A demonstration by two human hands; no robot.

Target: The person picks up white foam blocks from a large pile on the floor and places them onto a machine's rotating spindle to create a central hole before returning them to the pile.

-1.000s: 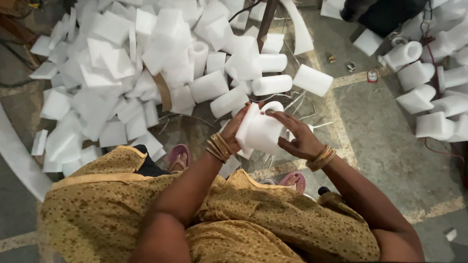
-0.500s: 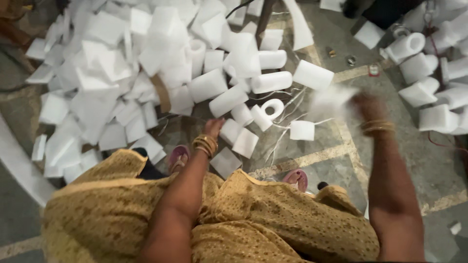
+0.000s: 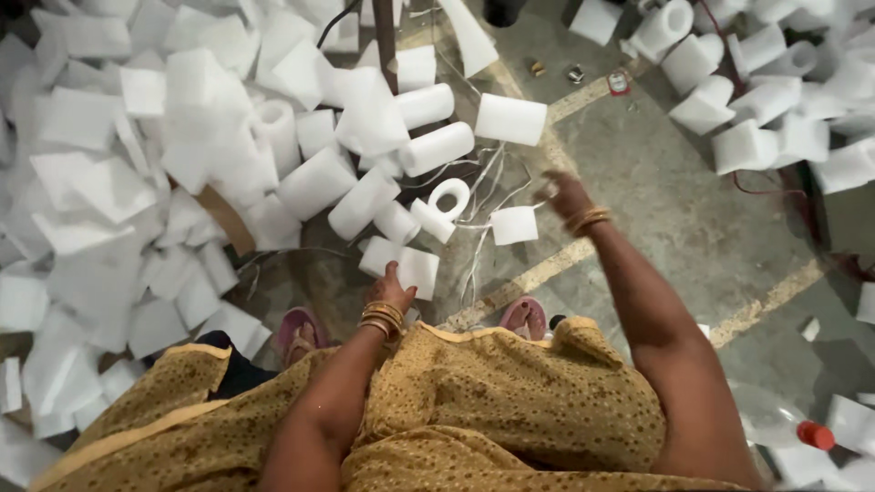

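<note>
My left hand (image 3: 392,288), with gold bangles at the wrist, reaches down between my feet. Its fingertips touch the near edge of a flat white foam block (image 3: 420,270), without a clear grip. My right hand (image 3: 562,193) hangs in the air over the concrete floor, blurred, fingers spread and holding nothing. It is just right of a small square foam piece (image 3: 515,225). A ring-shaped foam piece (image 3: 445,204) lies between the two hands, with foam cylinders (image 3: 437,148) just behind it.
A large heap of white foam blocks and sheets (image 3: 137,182) fills the left side. A second heap (image 3: 775,100) lies at the upper right. My pink sandals (image 3: 301,328) stand on the floor. A dark pole (image 3: 385,32) rises at top centre, and a red-capped plastic bottle (image 3: 786,425) lies at lower right.
A second ago both hands held a white foam piece. The right arm swung out to the right and now is empty; the left hand dropped to the block by my feet.
</note>
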